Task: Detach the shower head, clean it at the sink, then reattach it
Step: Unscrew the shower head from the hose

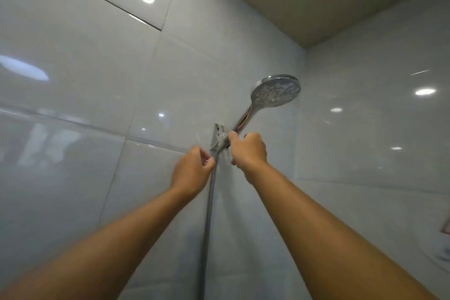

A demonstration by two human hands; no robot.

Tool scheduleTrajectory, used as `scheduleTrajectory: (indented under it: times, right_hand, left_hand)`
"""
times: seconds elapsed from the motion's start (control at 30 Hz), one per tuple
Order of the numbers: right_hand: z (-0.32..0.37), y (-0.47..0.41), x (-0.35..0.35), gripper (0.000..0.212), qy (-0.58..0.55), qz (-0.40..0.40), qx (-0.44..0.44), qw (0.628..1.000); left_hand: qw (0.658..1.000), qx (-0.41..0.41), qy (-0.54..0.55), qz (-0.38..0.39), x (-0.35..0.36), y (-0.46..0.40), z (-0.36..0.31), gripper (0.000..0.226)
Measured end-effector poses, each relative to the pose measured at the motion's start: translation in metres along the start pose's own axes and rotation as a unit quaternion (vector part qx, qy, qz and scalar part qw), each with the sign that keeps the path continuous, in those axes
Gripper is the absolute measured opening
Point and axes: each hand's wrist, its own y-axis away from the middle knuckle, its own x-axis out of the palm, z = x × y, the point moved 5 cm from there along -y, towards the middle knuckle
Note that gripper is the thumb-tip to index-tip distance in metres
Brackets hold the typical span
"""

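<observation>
We judge that we are at a join step, either unscrewing the head from the hose or screwing it back on; one view cannot settle which. The shower head [276, 90] sits right of centre in the frame, its handle seated in the wall bracket [218, 135] at mid-frame. Our right hand [248, 151] is curled round the lower handle just above the bracket, and our left hand [192, 170], a little lower and to the left, pinches the top of the hose [210, 202] where its nut meets the handle. The next move seems to call for holding the handle steady with the right hand while the left turns the nut, keeping the hose from twisting with it. The head's long axis runs on a diagonal, from the bracket up toward the upper right, with the spray face turned down and toward us. The hose hangs straight down to the bottom edge.
</observation>
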Motion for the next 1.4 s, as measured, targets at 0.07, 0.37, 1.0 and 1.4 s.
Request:
scheduleTrajectory:
  times: [0.07,0.37,1.0,1.4]
  right_hand:
    - [0.006,-0.004,0.003,0.047,0.006,-0.015,0.001,1.0]
    - [0.011,-0.02,0.018,0.039,0.039,-0.075,0.033,0.996]
    - [0.011,-0.045,0.015,0.031,-0.09,-0.124,-0.003,0.988]
    - [0.0,-0.042,-0.014,0.031,-0.107,-0.147,-0.011,0.983]
  left_hand:
    - [1.0,-0.003,-0.015,0.001,0.0,-0.006,0.002,0.013]
    - [0.999,-0.001,-0.022,0.029,0.021,-0.033,0.0,0.02]
    - [0.997,-0.021,0.069,0.026,0.036,-0.045,0.0,0.016]
    - [0.999,0.037,-0.014,-0.038,0.031,-0.027,-0.02,0.039]
